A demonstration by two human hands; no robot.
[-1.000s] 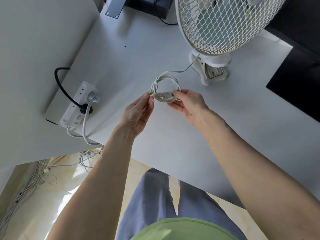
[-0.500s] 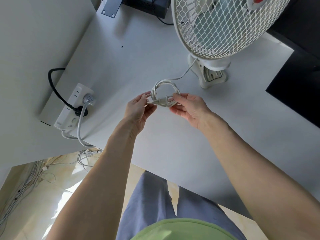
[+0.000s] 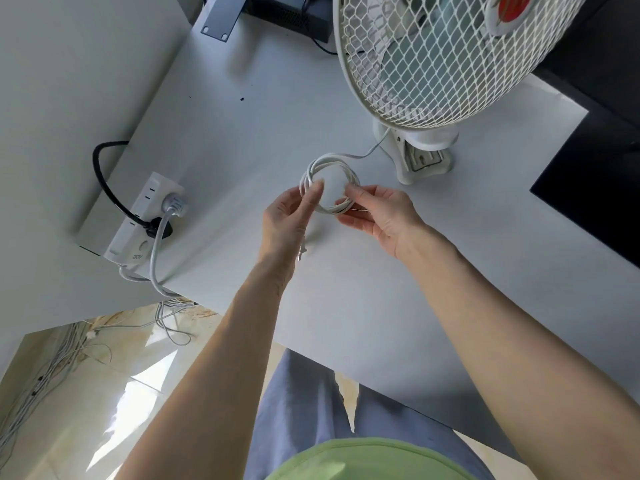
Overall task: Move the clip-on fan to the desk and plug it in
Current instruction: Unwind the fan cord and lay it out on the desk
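A white clip-on fan (image 3: pixel 429 60) with a mesh guard stands on the white desk (image 3: pixel 249 140) on its clip base (image 3: pixel 420 161). Its white cord (image 3: pixel 330 161) runs from the base into a small coil held just above the desk. My left hand (image 3: pixel 289 216) pinches the coil's left side, and metal plug prongs (image 3: pixel 302 251) stick out under its palm. My right hand (image 3: pixel 377 213) pinches the coil's right side. A white power strip (image 3: pixel 143 216) lies at the desk's left edge with a grey plug and a black plug in it.
A black device (image 3: pixel 287 12) and a grey bracket (image 3: pixel 221 19) sit at the back of the desk. A black surface (image 3: pixel 595 188) borders the desk on the right. A tangle of cables (image 3: pixel 45 368) lies on the floor below the left corner.
The plug has come off the coil and now hangs below my left palm. Both hands stay on the coil, which has shifted slightly toward the fan.
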